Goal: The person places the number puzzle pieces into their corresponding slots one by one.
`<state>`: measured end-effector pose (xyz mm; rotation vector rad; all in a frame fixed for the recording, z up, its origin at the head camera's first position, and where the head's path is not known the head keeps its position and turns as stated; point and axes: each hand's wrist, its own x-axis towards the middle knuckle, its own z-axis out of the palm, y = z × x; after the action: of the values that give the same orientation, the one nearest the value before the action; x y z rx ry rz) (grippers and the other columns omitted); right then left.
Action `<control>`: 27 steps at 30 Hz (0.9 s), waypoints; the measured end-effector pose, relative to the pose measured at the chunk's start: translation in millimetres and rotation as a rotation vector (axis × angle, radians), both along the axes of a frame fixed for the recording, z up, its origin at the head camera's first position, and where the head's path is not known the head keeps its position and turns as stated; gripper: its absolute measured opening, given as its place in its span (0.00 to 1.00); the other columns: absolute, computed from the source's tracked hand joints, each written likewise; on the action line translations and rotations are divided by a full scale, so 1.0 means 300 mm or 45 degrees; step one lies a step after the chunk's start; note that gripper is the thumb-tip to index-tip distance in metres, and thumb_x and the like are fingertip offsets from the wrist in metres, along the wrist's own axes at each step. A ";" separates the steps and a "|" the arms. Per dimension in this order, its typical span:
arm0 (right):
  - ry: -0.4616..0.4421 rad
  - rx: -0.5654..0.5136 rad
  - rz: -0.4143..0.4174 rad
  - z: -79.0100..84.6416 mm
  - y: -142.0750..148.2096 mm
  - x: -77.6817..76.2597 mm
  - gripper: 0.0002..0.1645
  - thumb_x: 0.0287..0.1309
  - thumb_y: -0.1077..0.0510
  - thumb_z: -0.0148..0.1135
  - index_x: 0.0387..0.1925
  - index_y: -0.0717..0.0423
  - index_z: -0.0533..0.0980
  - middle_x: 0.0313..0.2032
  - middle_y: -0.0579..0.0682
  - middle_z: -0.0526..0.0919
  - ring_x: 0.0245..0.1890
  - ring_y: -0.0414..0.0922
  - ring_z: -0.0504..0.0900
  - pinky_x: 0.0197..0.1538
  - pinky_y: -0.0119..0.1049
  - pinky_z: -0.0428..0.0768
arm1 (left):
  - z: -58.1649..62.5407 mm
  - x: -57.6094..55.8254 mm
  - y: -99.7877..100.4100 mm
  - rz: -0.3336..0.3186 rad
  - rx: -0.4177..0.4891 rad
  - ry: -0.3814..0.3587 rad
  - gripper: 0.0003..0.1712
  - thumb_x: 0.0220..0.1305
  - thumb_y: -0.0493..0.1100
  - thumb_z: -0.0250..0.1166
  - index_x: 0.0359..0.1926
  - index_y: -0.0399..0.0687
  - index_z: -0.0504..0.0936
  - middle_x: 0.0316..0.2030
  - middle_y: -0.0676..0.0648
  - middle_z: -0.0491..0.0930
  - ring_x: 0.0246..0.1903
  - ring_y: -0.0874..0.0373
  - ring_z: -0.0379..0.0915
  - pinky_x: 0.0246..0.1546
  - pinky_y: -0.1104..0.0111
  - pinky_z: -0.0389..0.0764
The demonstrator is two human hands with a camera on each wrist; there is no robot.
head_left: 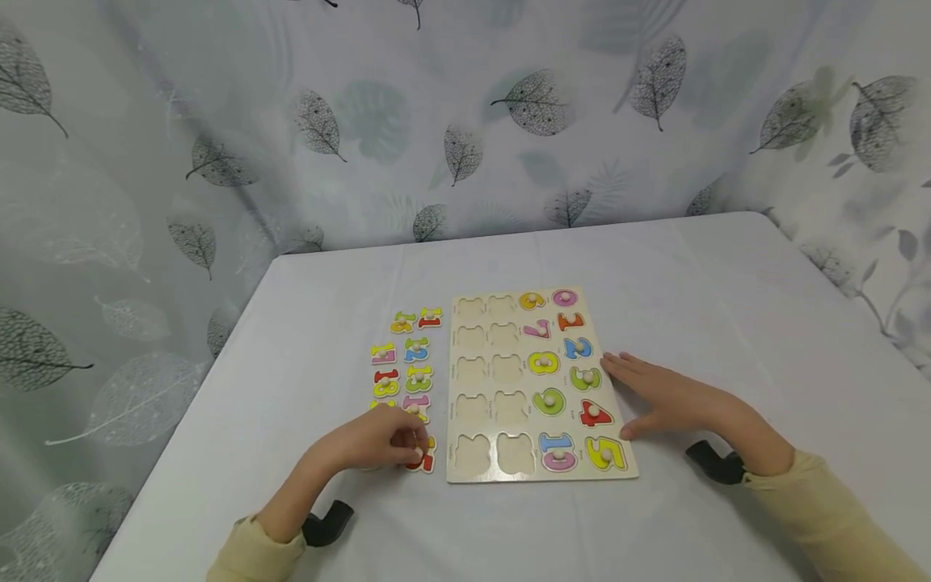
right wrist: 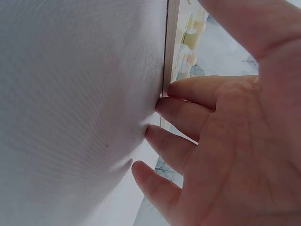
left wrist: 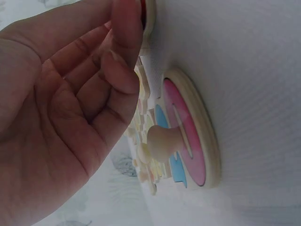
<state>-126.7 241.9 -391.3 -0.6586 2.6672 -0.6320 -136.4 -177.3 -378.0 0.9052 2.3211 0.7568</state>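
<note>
My left hand (head_left: 378,439) pinches the red and yellow number 15 piece (head_left: 429,461) by its knob, at the near end of the loose pieces. Under the palm side, a pink and blue number piece (left wrist: 188,132) lies on the cloth, untouched; the left hand hides it in the head view. Beside the loose pieces lies a wooden number puzzle board (head_left: 509,476). Its two right columns hold number pieces 0 to 10, and its two left columns are bare recesses. My right hand (head_left: 665,398) rests with extended fingers at the board's right edge.
Other loose knobbed pieces, such as the 11 (head_left: 430,318), 12 (head_left: 417,350) and 18 (head_left: 386,383), lie in two columns left of the board. A white cloth covers the table (head_left: 349,299). Leaf-patterned curtains (head_left: 393,178) hang behind it and at both sides.
</note>
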 end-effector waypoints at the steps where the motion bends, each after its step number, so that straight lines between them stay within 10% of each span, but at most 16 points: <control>1: 0.004 0.001 0.000 0.000 0.001 0.000 0.63 0.39 0.40 0.73 0.68 0.68 0.54 0.67 0.65 0.54 0.66 0.64 0.49 0.60 0.61 0.58 | -0.003 -0.003 0.000 0.004 0.004 -0.018 0.04 0.57 0.35 0.66 0.30 0.47 0.80 0.19 0.56 0.76 0.20 0.65 0.71 0.24 0.72 0.73; 17: -0.005 -0.005 0.009 -0.008 0.003 -0.001 0.63 0.40 0.39 0.72 0.69 0.67 0.53 0.68 0.64 0.52 0.67 0.63 0.47 0.60 0.60 0.57 | 0.000 -0.001 0.020 -0.047 0.133 -0.122 0.07 0.55 0.31 0.65 0.30 0.48 0.81 0.18 0.57 0.78 0.19 0.58 0.77 0.22 0.73 0.74; 27: -0.006 -0.001 -0.002 -0.009 0.004 0.000 0.62 0.40 0.40 0.73 0.69 0.67 0.53 0.68 0.65 0.53 0.67 0.63 0.47 0.60 0.61 0.57 | 0.020 -0.014 0.240 -0.141 0.243 -0.033 0.05 0.56 0.33 0.66 0.31 0.48 0.83 0.18 0.60 0.77 0.19 0.64 0.76 0.21 0.74 0.73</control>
<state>-126.6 243.1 -393.8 -0.6548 2.6631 -0.6342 -140.7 -105.4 -372.0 1.0901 2.1836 0.9483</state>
